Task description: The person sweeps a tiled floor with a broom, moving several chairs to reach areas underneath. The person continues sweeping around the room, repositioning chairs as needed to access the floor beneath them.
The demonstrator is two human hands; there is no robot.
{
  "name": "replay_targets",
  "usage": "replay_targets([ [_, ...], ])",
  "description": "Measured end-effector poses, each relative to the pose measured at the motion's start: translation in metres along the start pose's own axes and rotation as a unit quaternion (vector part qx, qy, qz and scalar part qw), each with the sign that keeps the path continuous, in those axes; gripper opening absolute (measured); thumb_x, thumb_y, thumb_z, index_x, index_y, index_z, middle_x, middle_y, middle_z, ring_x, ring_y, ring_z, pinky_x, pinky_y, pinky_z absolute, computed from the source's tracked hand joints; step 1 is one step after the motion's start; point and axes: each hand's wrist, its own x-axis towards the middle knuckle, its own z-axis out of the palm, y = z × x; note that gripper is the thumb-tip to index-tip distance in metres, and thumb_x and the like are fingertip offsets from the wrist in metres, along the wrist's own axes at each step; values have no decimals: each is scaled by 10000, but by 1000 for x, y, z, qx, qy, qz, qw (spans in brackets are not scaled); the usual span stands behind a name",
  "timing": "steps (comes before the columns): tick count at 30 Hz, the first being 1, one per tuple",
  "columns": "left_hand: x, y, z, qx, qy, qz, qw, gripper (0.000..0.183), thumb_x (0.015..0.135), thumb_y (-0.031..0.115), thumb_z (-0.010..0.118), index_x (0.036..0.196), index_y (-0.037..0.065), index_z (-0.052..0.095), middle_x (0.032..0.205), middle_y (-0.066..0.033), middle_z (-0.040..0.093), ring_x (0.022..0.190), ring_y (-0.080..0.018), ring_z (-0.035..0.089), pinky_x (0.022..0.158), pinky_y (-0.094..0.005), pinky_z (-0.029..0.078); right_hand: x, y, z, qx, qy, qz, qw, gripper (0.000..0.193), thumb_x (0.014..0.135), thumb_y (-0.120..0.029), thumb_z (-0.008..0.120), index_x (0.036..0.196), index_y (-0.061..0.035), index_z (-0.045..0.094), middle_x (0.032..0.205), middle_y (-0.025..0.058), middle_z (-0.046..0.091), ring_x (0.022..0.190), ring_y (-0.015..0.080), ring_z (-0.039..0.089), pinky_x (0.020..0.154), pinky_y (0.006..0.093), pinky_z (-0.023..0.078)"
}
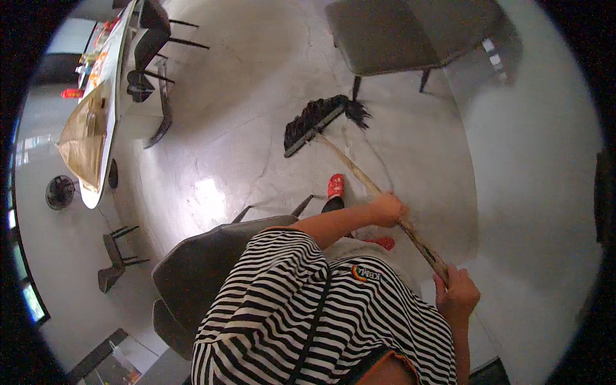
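A mop with a long wooden handle [350, 163] and a wide black stringy head [311, 122] slants across the view. Its head lies on the grey floor, with the strands at one end touching or very near a leg of the dark chair beyond. My left hand [388, 210] is wrapped round the handle at about its middle. Further up, close to the handle's top end, my right hand [459, 292] grips it near my right side. Both hands are closed on the wood, and the handle runs down and away from me to the left.
A dark padded seat [385, 38] stands ahead by the pale wall [532, 160]. Close on my left is a grey chair [205, 263]. Further left, a long white table [92, 196] bears a woven cone-shaped hat [86, 138], with a black fan [59, 192] nearby. My red shoe [335, 185] shows below.
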Motion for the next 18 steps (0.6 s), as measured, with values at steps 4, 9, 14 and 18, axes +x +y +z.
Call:
replay_targets([
  [4,-40,-115,-42,77,41,-103,991,233,696,250,656,913,172,622,887,-58,611,927,-272,576,803,-466,405,102,-76,10,101,-56,-48,992,337,797,-195,631,1099,-66,558,885,135,601,744,315,606,602,428,477],
  [9,-97,-243,-81,109,257,-303,911,324,688,204,693,1005,180,630,1067,-89,526,1071,-288,469,814,-486,392,218,-169,74,383,-105,-43,917,352,780,-38,561,1131,-40,536,1047,171,600,955,345,581,820,400,465],
  [14,-149,-292,-148,-271,563,-224,748,228,708,180,670,905,88,602,990,-113,547,942,-324,515,775,-430,409,351,-296,112,516,-93,-40,851,313,795,-109,588,1090,-10,550,1028,174,610,891,329,605,789,388,476],
  [18,-161,-291,-205,-259,647,-185,693,124,751,135,638,824,48,588,988,-109,571,915,-251,545,773,-338,434,424,-313,79,637,-258,65,723,366,863,-162,563,1209,-60,502,1009,78,586,838,144,573,676,293,487],
])
